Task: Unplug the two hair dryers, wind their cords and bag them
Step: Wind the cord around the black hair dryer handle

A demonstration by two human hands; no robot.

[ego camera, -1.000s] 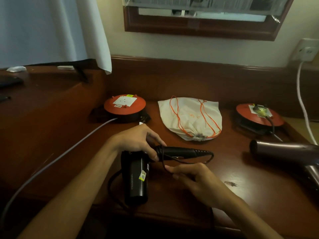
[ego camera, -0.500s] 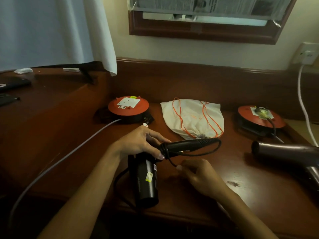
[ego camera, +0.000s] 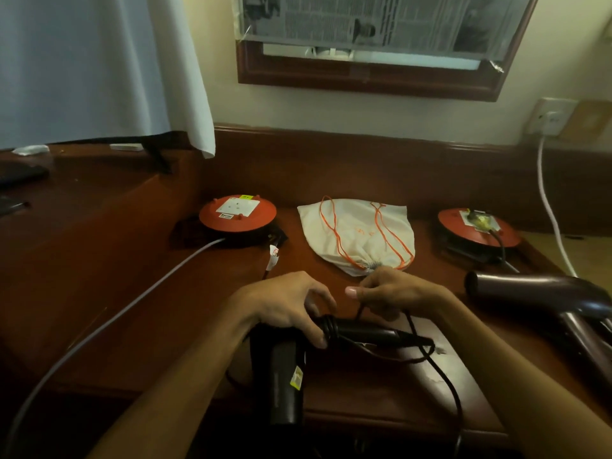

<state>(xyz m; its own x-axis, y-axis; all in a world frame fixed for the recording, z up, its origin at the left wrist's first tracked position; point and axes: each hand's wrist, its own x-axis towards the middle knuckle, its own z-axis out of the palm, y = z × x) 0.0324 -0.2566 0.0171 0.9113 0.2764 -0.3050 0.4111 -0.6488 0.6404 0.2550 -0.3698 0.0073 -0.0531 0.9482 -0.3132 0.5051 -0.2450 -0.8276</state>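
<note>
A black hair dryer (ego camera: 286, 376) lies at the desk's front edge, its handle pointing right. My left hand (ego camera: 288, 303) grips it where the handle joins the body, over a few turns of its black cord (ego camera: 440, 376). My right hand (ego camera: 394, 291) pinches that cord just above the handle; the rest of the cord loops down past the desk edge. A white drawstring bag (ego camera: 359, 240) with orange strings lies flat behind my hands. A second, dark maroon hair dryer (ego camera: 543, 294) rests at the right, its cord plugged into the right orange reel (ego camera: 478, 228).
A second orange cord reel (ego camera: 236, 213) sits at the back left with a grey cable (ego camera: 109, 326) running off to the lower left. A white cable (ego camera: 549, 207) hangs from the wall socket (ego camera: 551, 117) at right. A raised wooden ledge (ego camera: 82, 200) bounds the left side.
My right hand rose from below the handle to above it, carrying the cord round. Turns of cord now sit on the handle near my left hand. The view shifted slightly.
</note>
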